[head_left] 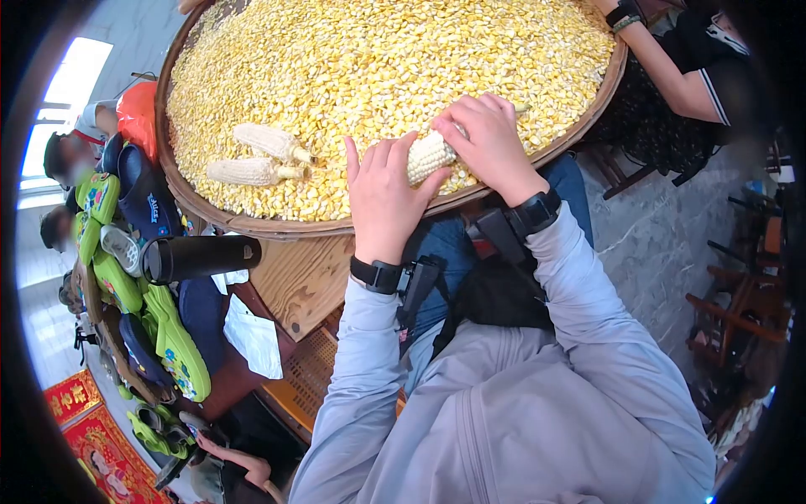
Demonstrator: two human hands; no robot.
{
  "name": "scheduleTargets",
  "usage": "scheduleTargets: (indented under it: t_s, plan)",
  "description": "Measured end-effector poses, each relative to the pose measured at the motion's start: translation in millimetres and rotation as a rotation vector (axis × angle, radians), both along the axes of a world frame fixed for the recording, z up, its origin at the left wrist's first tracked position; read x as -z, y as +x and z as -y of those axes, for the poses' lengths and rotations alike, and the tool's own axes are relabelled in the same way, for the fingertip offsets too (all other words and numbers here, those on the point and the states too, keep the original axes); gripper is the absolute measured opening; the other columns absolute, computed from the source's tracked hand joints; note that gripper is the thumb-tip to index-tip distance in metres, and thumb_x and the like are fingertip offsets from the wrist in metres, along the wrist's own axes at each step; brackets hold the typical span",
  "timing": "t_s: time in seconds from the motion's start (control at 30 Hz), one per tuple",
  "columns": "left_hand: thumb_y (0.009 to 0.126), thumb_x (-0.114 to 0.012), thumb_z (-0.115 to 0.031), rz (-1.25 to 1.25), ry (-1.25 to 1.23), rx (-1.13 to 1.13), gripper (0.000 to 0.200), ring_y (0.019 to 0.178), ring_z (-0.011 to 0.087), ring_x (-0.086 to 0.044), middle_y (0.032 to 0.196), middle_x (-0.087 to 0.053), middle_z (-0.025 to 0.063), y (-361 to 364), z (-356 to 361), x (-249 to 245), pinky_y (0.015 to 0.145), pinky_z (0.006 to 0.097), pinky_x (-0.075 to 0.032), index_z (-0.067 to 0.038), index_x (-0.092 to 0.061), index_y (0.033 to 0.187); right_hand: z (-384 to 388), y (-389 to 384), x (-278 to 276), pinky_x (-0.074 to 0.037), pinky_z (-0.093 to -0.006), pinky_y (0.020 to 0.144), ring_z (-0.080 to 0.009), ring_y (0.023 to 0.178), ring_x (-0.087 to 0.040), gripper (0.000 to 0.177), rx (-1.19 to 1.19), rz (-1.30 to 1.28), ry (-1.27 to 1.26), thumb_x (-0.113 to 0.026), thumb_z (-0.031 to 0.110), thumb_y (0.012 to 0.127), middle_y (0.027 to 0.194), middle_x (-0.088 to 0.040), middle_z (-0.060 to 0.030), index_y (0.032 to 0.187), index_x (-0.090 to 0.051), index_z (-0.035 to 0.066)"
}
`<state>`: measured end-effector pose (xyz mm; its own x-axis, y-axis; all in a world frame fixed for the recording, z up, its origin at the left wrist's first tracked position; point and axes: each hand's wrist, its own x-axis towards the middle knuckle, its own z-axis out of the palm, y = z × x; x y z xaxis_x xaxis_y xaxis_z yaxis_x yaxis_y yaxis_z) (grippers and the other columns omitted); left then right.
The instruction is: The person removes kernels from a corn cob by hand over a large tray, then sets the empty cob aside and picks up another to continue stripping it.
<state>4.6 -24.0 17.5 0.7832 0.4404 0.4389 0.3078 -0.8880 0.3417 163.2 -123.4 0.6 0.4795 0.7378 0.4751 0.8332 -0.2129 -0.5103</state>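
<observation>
Between my two hands, over the near part of a round basket (277, 225) full of loose corn kernels (386, 67), is a pale corn cob (430, 157) with rows of kernels on it. My left hand (384, 197) grips the cob's left end, thumb at the near side and fingers at the far side. Wrapped over its right end is my right hand (489, 143), the thumb lying along the top. To the left, two bare cobs (252, 172) lie side by side on the kernels. Each of my wrists wears a black strap.
A wooden table (304, 281) shows below the basket. Left of it are a black tumbler (201, 258), a white paper (253, 336) and several green shoes (178, 340). Another person's arm (663, 63) reaches the basket's right rim. Wooden chairs (739, 311) stand at the right.
</observation>
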Motion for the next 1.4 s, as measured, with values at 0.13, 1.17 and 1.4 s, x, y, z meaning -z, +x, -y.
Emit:
scheduleTargets:
  t_s: [0.13,1.17,1.4]
  plan:
    - [0.079,-0.087,-0.042,0.015,-0.03,-0.004,0.056,0.102,0.0308,-0.068,0.103,-0.07,0.0104,-1,0,2,0.12,0.0584,-0.033,-0.01,-0.069,0.121,8,2,-7,-0.034,-0.0476,0.108,-0.0283,0.105,-0.061,0.023,-0.103,-0.111,0.004,-0.065,0.034,0.101,0.096,-0.069,-0.005,0.095,-0.074,0.014]
    - [0.073,-0.091,-0.034,0.04,0.012,-0.064,0.058,0.1,0.0248,-0.069,0.103,-0.073,0.0072,1,8,0,0.125,0.0575,-0.027,-0.01,-0.07,0.122,9,1,-7,-0.031,-0.044,0.109,-0.0275,0.111,-0.059,0.037,-0.071,-0.189,-0.072,-0.076,0.053,0.087,0.098,-0.067,-0.004,0.094,-0.073,0.016]
    - [0.069,-0.093,-0.024,0.05,-0.077,0.004,0.058,0.101,0.0301,-0.069,0.105,-0.073,0.011,3,6,0,0.119,0.0519,-0.039,-0.007,-0.069,0.119,-1,-11,0,-0.035,-0.0458,0.104,-0.0289,0.103,-0.061,0.036,0.129,-0.207,-0.076,-0.074,0.051,0.09,0.092,-0.067,-0.0052,0.085,-0.071,0.015]
